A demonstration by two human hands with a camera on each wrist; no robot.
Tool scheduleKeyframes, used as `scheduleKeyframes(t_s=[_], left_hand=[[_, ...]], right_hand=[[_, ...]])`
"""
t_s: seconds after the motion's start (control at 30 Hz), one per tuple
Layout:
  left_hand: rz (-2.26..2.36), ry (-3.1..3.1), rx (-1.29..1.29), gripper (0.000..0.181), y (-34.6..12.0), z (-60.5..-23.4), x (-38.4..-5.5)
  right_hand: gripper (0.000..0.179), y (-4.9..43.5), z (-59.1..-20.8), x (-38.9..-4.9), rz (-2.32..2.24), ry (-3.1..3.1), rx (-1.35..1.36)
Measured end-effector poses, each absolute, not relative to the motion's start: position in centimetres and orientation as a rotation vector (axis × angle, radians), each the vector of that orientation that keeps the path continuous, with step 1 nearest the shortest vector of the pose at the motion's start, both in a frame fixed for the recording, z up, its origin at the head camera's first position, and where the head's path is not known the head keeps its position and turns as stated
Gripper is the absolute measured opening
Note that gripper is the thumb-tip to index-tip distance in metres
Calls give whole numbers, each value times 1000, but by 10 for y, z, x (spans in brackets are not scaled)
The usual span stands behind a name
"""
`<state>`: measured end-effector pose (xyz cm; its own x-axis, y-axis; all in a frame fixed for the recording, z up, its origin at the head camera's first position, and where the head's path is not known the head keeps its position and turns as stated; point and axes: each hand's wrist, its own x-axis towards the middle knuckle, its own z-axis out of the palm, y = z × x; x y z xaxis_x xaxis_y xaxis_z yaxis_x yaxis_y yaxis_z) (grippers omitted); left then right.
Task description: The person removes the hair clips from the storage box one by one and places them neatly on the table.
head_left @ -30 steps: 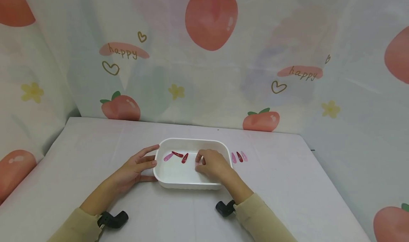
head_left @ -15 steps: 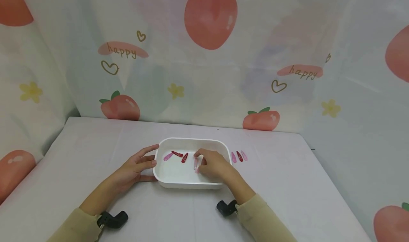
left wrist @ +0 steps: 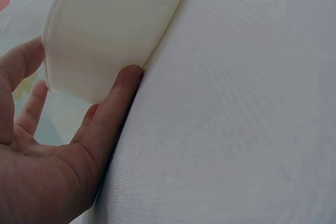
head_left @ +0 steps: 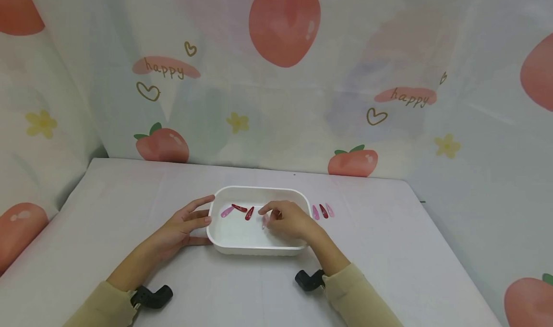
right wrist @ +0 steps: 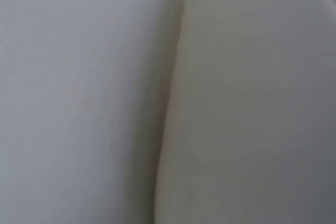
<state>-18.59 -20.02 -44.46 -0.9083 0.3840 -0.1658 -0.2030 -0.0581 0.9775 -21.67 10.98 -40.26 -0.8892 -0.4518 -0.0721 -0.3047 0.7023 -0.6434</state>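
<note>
A white rectangular tray sits on the table, its end wall large in the left wrist view. My left hand rests its spread, fairly straight fingers against that left end. My right hand is inside the tray at its right part, index finger reaching forward. A pale pink snap hair clip shows right at the thumb; I cannot tell whether it is pinched. Left of it in the tray lie a purple clip and two red clips, one lying crosswise and one slanted.
Just outside the tray's right end, a purple clip, a red clip and a pink clip lie side by side on the white tabletop. A peach-print cloth hangs behind the table.
My right hand has shifted slightly right, and its index finger has moved apart from the thumb. The pale pink clip is less covered than a second ago. My left hand and the tray stay put.
</note>
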Motion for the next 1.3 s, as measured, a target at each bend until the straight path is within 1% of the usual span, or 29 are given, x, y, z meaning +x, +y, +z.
scheduleKeyframes(t_s=[0.17,0.33,0.5,0.73,0.8,0.93,1.1,1.13,1.27,1.3], left_hand=[[2019,1827,206,63,-200,-445,-186],[2016,1831,208,63,-200,-445,-186],[2022,1826,212,63,-201,-445,-186],[2022,1825,210,63,-201,-445,-186],[2022,1824,207,63,-201,-444,-186],[2022,1821,205,62,-200,-445,-186],[2021,1826,207,62,-200,-445,-186],[2019,1832,207,62,-201,-445,-185],[2012,1846,200,62,-202,-446,-185],[2009,1845,203,62,-202,-446,-185]], right_hand=[[24,114,-398,-216,-1285,2509,-526],[32,117,-391,-215,-1530,2355,-430],[37,122,-388,-214,-1627,2293,-344],[22,130,-384,-214,-1741,2228,-337],[22,133,-384,-214,-1792,2198,-353],[27,140,-383,-215,-1878,2160,-347],[31,145,-382,-214,-1964,2129,-274],[29,145,-382,-214,-1986,2122,-259],[14,150,-380,-213,-2056,2136,-208],[13,152,-379,-213,-2061,2150,-203]])
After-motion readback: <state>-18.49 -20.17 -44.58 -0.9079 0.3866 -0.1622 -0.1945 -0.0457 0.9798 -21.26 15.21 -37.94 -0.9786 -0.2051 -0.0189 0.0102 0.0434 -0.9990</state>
